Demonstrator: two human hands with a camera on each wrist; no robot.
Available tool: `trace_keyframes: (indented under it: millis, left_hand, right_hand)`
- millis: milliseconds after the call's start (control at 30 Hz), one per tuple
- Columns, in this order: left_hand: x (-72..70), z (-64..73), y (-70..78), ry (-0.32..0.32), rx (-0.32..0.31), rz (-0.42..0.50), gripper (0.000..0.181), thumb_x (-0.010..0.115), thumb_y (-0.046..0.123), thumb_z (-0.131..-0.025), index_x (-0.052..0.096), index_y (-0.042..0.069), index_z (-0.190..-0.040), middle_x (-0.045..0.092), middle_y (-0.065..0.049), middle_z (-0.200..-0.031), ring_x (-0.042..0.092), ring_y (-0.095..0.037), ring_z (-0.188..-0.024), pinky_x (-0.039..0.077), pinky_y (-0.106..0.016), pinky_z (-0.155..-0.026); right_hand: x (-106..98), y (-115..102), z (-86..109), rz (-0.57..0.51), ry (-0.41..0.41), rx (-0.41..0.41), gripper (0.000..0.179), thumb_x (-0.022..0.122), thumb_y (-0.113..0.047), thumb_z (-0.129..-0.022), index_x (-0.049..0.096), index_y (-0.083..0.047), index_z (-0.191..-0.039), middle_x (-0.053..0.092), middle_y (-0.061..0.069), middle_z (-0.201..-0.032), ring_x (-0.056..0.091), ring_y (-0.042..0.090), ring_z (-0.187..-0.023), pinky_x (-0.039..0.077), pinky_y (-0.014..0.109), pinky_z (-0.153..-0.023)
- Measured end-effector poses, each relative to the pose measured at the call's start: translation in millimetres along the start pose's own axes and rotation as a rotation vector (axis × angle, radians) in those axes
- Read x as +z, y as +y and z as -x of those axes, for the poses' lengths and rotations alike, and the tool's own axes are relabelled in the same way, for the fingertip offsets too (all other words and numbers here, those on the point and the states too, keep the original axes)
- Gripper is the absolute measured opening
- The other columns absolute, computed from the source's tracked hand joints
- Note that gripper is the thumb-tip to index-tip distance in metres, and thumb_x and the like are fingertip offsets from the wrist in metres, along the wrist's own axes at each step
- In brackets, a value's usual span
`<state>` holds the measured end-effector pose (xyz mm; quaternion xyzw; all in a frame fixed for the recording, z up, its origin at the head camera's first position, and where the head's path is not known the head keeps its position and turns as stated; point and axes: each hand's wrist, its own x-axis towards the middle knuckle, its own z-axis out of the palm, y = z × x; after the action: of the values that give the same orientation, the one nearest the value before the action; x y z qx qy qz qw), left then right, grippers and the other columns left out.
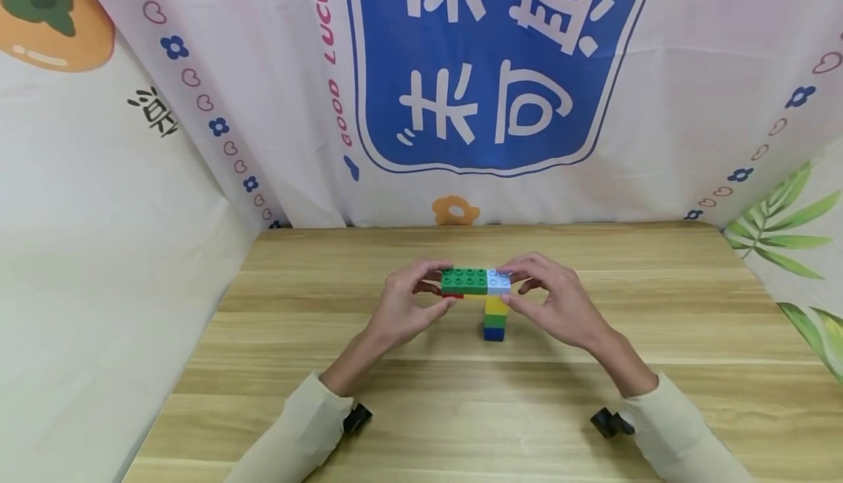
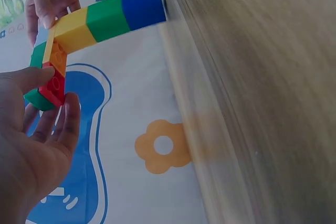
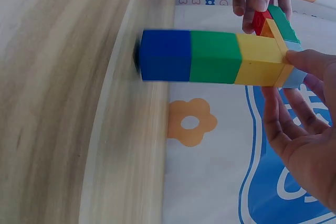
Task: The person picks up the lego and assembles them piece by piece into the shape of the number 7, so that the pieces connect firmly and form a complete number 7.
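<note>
Both hands hold one toy building-brick structure. Its upright column has a blue brick point(image 3: 165, 55) lowest, right at the tabletop, then a green brick point(image 3: 215, 57) and a yellow brick point(image 3: 258, 59). Across the top, a long green brick point(image 1: 464, 281) lies beside a light blue brick point(image 1: 498, 282), with a red brick point(image 2: 53, 86) and an orange-yellow layer point(image 2: 56, 56) underneath. My left hand point(image 1: 410, 303) pinches the overhanging left end, thumb on the red brick. On the other side, my right hand point(image 1: 558, 301) grips the light blue end between thumb and fingers.
The wood-grain table point(image 1: 316, 307) extends around the structure on all sides. A printed cloth point(image 1: 263, 102) hangs along its back edge. Black straps point(image 1: 358, 418) sit at both sleeve cuffs near the table's front.
</note>
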<state>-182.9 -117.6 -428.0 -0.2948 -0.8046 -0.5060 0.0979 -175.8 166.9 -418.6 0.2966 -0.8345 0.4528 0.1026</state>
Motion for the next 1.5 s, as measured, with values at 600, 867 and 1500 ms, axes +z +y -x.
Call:
trace_keyframes:
  millis: [600, 867, 1500]
  left_hand:
    - [2.3, 3.0, -3.7, 0.052, -0.063, 0.055, 0.046, 0.089, -0.001, -0.085, 0.072, 0.0, -0.127, 0.073, -0.018, -0.119, 0.079, -0.029, -0.097, 0.067, -0.033, -0.085]
    - [4.5, 3.3, -8.0, 0.011, -0.183, -0.002, 0.044, 0.089, 0.003, -0.086, 0.073, 0.001, -0.126, 0.076, -0.015, -0.119, 0.08, -0.023, -0.093, 0.067, -0.031, -0.083]
    - [8.2, -9.6, -22.7, -0.092, -0.335, -0.109, 0.039, 0.088, 0.014, -0.09, 0.075, 0.006, -0.126, 0.079, -0.011, -0.119, 0.078, -0.022, -0.099, 0.066, -0.027, -0.084]
  right_hand:
    - [-2, 9, -0.7, -0.069, -0.055, 0.185, 0.03, 0.079, -0.019, -0.1, 0.076, -0.016, -0.129, 0.074, 0.006, -0.124, 0.078, 0.022, -0.103, 0.064, 0.025, -0.083]
    - [2, 17, -3.6, -0.069, -0.102, 0.237, 0.03, 0.079, -0.022, -0.1, 0.076, -0.017, -0.129, 0.075, 0.007, -0.129, 0.079, 0.026, -0.107, 0.063, 0.026, -0.085]
    - [6, 41, -7.2, -0.086, -0.166, 0.303, 0.033, 0.076, -0.027, -0.102, 0.074, -0.012, -0.131, 0.075, 0.012, -0.131, 0.077, 0.026, -0.108, 0.064, 0.034, -0.09]
